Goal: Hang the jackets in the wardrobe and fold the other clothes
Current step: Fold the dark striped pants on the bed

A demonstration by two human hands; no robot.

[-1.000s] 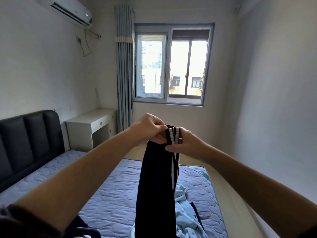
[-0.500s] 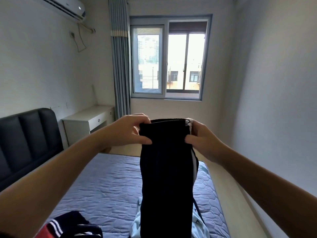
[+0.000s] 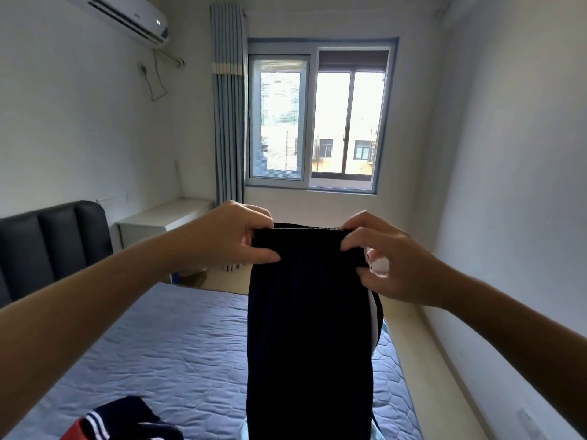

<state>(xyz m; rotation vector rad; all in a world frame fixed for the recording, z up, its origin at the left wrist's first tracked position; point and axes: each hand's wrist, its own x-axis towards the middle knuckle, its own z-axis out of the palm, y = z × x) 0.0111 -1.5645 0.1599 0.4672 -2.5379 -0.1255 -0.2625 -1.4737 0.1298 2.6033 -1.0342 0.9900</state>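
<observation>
While hands (image 3: 228,239) (image 3: 394,262) pinch its top corners, the dark garment (image 3: 308,338) hangs between them.

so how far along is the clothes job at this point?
Done: nothing folded or hung shows in view. In hand: left hand and right hand pinch the top edge of the dark garment, held up hanging over the bed. To do: folding it, plus the striped garment crumpled on the bed's near corner.

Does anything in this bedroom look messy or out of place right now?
Only mildly: a striped garment in navy, red and white lies crumpled and unfolded on the bed, at lower left. The black garment hangs straight, gripped at its top edge by the left hand and right hand. Nothing looks spilled or damaged.
</observation>
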